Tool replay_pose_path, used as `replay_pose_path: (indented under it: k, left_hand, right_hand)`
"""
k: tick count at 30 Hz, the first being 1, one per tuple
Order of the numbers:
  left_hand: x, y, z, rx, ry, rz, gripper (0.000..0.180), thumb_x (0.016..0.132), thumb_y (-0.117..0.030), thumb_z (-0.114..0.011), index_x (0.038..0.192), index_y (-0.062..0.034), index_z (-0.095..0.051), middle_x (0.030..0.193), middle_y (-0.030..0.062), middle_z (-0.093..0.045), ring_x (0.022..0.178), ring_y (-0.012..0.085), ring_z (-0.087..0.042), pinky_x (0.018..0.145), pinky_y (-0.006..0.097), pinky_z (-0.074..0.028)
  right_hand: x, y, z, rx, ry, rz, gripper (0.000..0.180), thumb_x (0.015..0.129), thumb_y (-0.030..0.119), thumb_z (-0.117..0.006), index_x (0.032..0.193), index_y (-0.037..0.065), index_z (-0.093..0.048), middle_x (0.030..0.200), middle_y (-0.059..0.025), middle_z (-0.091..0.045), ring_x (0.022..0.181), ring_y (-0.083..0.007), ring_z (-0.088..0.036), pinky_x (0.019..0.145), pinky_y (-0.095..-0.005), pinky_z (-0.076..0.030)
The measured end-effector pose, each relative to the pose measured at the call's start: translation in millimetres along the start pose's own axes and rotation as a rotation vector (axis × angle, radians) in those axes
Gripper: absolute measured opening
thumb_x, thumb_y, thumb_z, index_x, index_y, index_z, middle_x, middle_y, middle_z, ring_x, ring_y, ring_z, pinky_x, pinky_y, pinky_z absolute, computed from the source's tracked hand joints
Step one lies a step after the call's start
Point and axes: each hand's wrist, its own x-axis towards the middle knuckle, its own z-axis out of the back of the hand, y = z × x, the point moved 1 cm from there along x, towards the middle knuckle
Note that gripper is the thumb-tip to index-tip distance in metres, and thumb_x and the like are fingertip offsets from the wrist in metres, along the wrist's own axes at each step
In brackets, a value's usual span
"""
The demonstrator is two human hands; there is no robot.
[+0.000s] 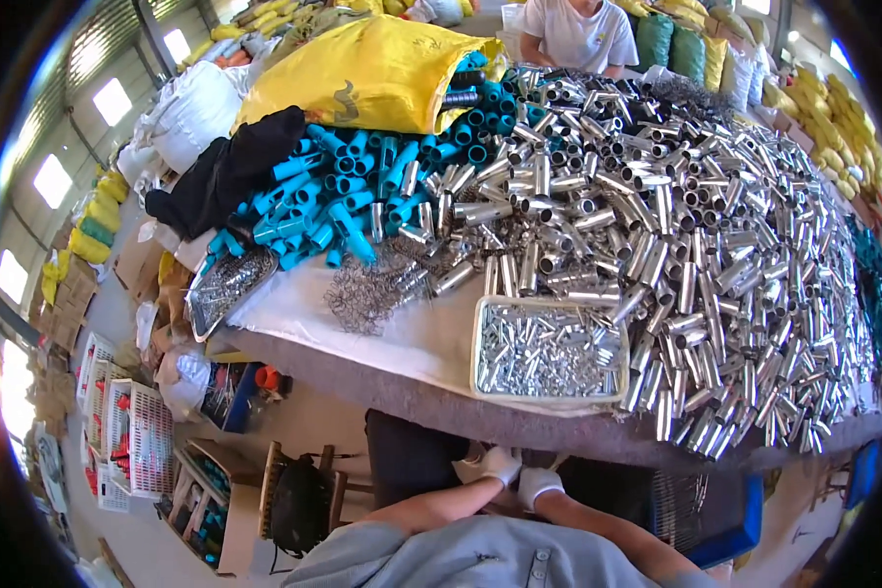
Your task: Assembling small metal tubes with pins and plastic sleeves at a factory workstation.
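My left hand [501, 465], in a white glove, is low in front of my body, just below the table's near edge. Close beside it is my right hand [538, 486], also gloved in white. Both look rounded and closed, with the fingertips partly hidden; what they grip, if anything, cannot be made out. Above them on the table stands a pale tray [477, 382] of small shiny metal parts [551, 351]. A large heap of chromed metal tubes [691, 284] spreads to the right, and teal plastic tubes [299, 211] lie to the left.
A yellow woven sack [353, 73] spills teal tubes near a black cloth [227, 176]. Wire springs [367, 289] lie on the white sheet. A person [580, 34] is across the table. Crates [149, 441], a chair [299, 500] and a blue bin [745, 519] stand below.
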Motion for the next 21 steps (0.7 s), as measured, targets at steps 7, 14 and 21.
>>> replay_pose_path:
  k: [7, 14, 21]
  left_hand:
    - [-5.9, -14.3, 29.6, -0.122, 0.006, -0.052, 0.042, 0.09, -0.038, -0.041, 0.099, -0.0032, -0.063, 0.101, 0.0259, -0.061, 0.097, 0.0421, -0.057, 0.085, 0.049, -0.044]
    - [0.1, -12.2, 23.9, -0.075, -0.04, -0.063, 0.04, 0.087, -0.037, -0.045, 0.099, -0.0057, -0.065, 0.099, 0.024, -0.062, 0.096, 0.0411, -0.058, 0.085, 0.048, -0.045]
    - [16.2, 2.7, 3.8, 0.045, 0.123, 0.026, 0.038, 0.085, -0.035, -0.048, 0.091, -0.0026, -0.068, 0.092, 0.0266, -0.062, 0.091, 0.0415, -0.06, 0.081, 0.049, -0.046]
  right_hand:
    - [-0.8, -2.7, 11.7, -0.037, -0.036, 0.083, 0.039, 0.078, 0.037, -0.059, 0.104, 0.009, -0.067, 0.108, -0.0188, -0.063, 0.1, -0.0329, -0.062, 0.085, -0.0421, -0.049]
    - [2.8, -4.8, 9.2, 0.012, -0.072, 0.028, 0.043, 0.076, 0.041, -0.059, 0.099, 0.006, -0.069, 0.103, -0.0195, -0.065, 0.095, -0.0333, -0.063, 0.082, -0.0419, -0.05]
    - [4.8, -3.1, 15.9, 0.006, -0.025, 0.055, 0.033, 0.079, 0.028, -0.056, 0.1, 0.004, -0.068, 0.103, -0.0212, -0.064, 0.097, -0.0334, -0.063, 0.083, -0.0423, -0.05]
